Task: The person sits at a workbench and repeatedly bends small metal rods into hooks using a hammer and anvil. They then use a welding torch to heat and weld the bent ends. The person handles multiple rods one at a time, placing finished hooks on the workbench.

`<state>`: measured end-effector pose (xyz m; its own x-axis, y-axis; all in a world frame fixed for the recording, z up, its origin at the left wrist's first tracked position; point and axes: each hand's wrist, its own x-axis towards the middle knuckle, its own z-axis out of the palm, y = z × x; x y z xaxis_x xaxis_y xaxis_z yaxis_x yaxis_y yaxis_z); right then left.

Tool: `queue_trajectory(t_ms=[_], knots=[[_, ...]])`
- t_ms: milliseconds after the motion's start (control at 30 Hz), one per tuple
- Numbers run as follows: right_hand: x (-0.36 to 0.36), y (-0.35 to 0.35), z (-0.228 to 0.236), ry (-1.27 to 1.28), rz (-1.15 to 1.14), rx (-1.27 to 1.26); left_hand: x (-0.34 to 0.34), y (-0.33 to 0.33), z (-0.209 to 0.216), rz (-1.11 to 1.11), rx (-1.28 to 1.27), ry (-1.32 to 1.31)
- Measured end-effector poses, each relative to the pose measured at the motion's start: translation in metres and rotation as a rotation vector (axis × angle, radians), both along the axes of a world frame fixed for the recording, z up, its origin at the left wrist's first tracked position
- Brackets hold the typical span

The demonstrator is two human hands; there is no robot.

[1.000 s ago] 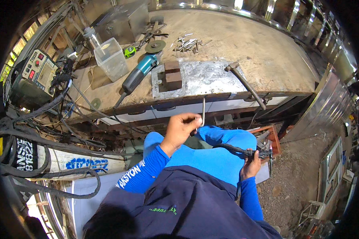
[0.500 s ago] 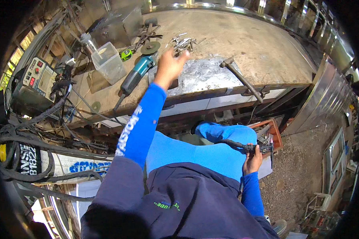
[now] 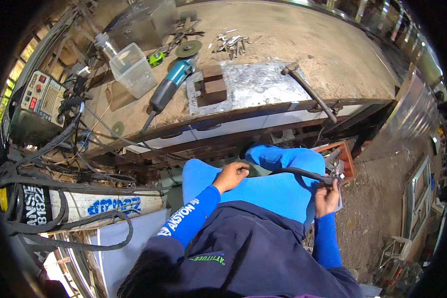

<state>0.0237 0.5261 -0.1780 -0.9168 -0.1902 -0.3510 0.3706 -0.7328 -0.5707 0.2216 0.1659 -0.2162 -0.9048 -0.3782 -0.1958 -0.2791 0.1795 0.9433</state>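
Note:
My left hand point(image 3: 232, 177) is above my blue-clad lap, its fingers curled together; whether anything small is between them is hidden. At my right knee, my right hand point(image 3: 327, 197) grips the end of a black cable point(image 3: 299, 172), where a small shiny metal fitting point(image 3: 338, 176) sticks up past the fingertips. The cable runs across my thighs between the two hands. On the workbench in front lie a metal plate point(image 3: 258, 89) with brown blocks point(image 3: 215, 91) on its left part, a hammer point(image 3: 310, 93) with its handle over the front edge, and a teal angle grinder point(image 3: 172, 85).
Behind the plate lies a pile of small metal pieces point(image 3: 233, 44). A clear plastic container point(image 3: 133, 69) and a green tape measure point(image 3: 156, 59) are left of the grinder. A power unit point(image 3: 40, 99), tangled cables and a white cylinder point(image 3: 104, 202) crowd the left. An orange crate point(image 3: 346, 164) stands beyond my right knee.
My left hand has drawn back from the metal pieces on the bench to my lap, uncovering the brown blocks. My right hand has shifted slightly right with the cable end, whose metal fitting now shows.

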Motion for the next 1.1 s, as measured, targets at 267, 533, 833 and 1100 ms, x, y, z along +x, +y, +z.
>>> queue_trajectory(t_ms=[267, 533, 833, 1100], knots=[[0.041, 0.010, 0.048, -0.114, -0.229, 0.169, 0.003, -0.034, -0.057, 0.209, 0.484, -0.199], [0.089, 0.044, -0.045, -0.398, 0.019, 0.572, -0.007, -0.029, -0.052, 0.077, 0.331, -0.227], [0.030, 0.112, -0.115, 0.110, -0.324, 1.900, -0.007, -0.028, -0.027, -0.109, 0.306, -0.276], [0.058, -0.142, 0.064, 0.937, 0.541, 1.095, 0.000, -0.041, -0.038, 0.015, 0.362, -0.250]])
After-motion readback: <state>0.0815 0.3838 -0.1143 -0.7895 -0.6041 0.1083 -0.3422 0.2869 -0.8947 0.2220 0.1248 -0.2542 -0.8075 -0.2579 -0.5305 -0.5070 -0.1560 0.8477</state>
